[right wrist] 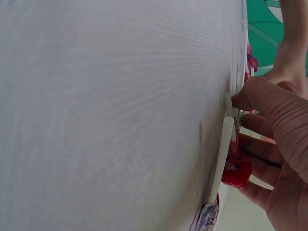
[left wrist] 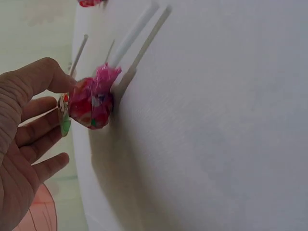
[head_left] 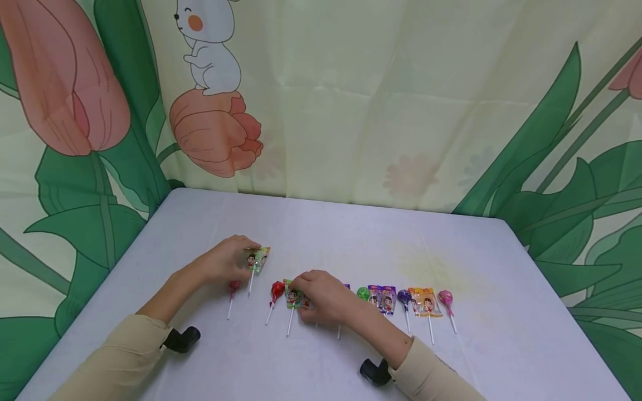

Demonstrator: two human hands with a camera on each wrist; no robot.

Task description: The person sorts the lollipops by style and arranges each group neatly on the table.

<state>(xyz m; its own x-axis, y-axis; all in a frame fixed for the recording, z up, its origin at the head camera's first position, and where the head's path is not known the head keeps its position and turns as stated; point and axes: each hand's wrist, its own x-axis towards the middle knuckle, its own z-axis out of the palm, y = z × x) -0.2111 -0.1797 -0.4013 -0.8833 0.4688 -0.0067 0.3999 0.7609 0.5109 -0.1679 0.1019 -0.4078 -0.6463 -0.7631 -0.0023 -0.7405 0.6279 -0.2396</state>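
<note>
My left hand (head_left: 232, 259) pinches a lollipop in a flat green wrapper (head_left: 258, 258) at the left end of a row of lollipops, its white stick pointing down. Close below that hand is a round pink-red lollipop (left wrist: 91, 103), seen large in the left wrist view. My right hand (head_left: 323, 298) reaches into the row and pinches another flat green-wrapped lollipop (head_left: 293, 296) between thumb and fingers. A round red lollipop (head_left: 277, 291) lies just left of it. In the right wrist view, another red lollipop (right wrist: 237, 172) lies beneath my right fingers. My right hand hides part of the row.
Rightward along the row lie a green lollipop (head_left: 363, 293), a purple flat-wrapped one (head_left: 383, 298), a round purple one (head_left: 403, 296), an orange flat-wrapped one (head_left: 425, 302) and a pink one (head_left: 445, 297). A white cloth (head_left: 281, 367) covers the table; a printed curtain (head_left: 341, 111) hangs behind.
</note>
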